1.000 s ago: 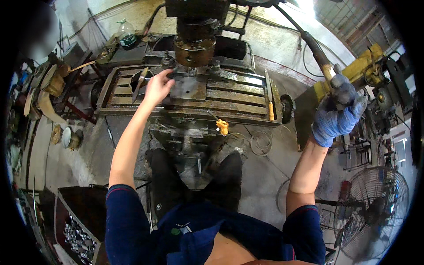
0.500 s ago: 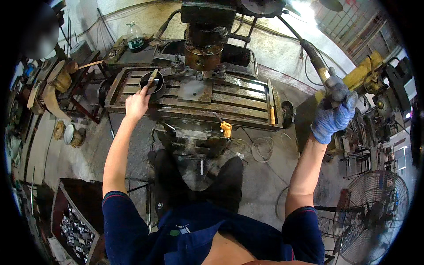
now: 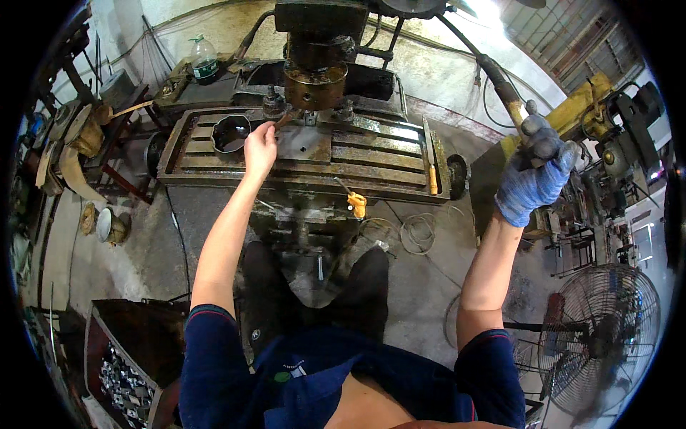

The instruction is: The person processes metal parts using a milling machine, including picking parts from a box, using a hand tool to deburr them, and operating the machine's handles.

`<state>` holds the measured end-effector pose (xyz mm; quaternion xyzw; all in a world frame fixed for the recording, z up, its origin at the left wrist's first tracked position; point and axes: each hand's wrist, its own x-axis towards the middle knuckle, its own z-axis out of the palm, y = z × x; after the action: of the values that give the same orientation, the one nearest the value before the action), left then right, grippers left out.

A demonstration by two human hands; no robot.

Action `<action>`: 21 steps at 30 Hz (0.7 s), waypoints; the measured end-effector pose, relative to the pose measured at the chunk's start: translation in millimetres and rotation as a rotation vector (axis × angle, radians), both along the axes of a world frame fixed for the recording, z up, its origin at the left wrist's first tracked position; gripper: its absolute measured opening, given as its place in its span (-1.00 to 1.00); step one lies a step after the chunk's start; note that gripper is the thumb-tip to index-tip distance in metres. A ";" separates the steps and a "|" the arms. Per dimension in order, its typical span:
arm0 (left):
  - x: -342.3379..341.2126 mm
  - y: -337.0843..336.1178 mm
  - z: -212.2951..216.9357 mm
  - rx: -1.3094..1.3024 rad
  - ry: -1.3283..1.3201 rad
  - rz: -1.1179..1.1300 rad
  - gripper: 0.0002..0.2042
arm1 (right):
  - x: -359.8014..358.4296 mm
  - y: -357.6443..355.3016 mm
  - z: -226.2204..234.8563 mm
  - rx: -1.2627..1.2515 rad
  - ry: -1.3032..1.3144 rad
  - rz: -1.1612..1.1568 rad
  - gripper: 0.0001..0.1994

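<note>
My bare left hand (image 3: 260,148) is closed on a brush (image 3: 286,119), its end held beside the drill chuck area under the machine's spindle head (image 3: 314,84). Just left of that hand, a dark round pot (image 3: 231,134) with liquid in it stands on the slotted machine table (image 3: 371,154). A flat metal plate (image 3: 304,145) lies on the table below the spindle. My right hand (image 3: 536,171), in a blue-grey work glove, is wrapped round the end of a long lever (image 3: 504,84) that slopes down from the machine's upper right.
A yellow-handled file (image 3: 432,179) lies at the table's right end. A yellow tool (image 3: 356,204) hangs at its front edge. At lower left stands a bin (image 3: 96,357) of small metal parts; at lower right, a large fan (image 3: 599,343). A plastic bottle (image 3: 204,63) stands behind.
My left hand has lifted the brush out of the pot and moved right, toward the spindle. My right hand keeps its hold on the lever. The view has shifted slightly.
</note>
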<state>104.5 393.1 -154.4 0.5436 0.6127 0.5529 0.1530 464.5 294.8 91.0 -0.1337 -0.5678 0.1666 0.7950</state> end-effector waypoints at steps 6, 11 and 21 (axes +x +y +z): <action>30.5 14.3 -1.4 -0.036 0.035 0.018 -0.75 | 1.7 0.2 0.3 0.020 -0.038 -0.053 -0.60; 32.0 7.1 1.9 -0.041 0.110 0.032 -0.75 | -7.4 -4.0 -7.5 -0.070 -0.017 -0.182 -0.53; 30.6 -1.7 -2.4 -0.122 0.010 -0.048 -0.75 | -2.3 -1.7 -23.1 -0.023 -0.083 -0.066 -0.54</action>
<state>135.2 391.4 -156.8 0.5505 0.6329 0.5078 0.1960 462.2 293.1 67.9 -0.1685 -0.5936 0.1410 0.7742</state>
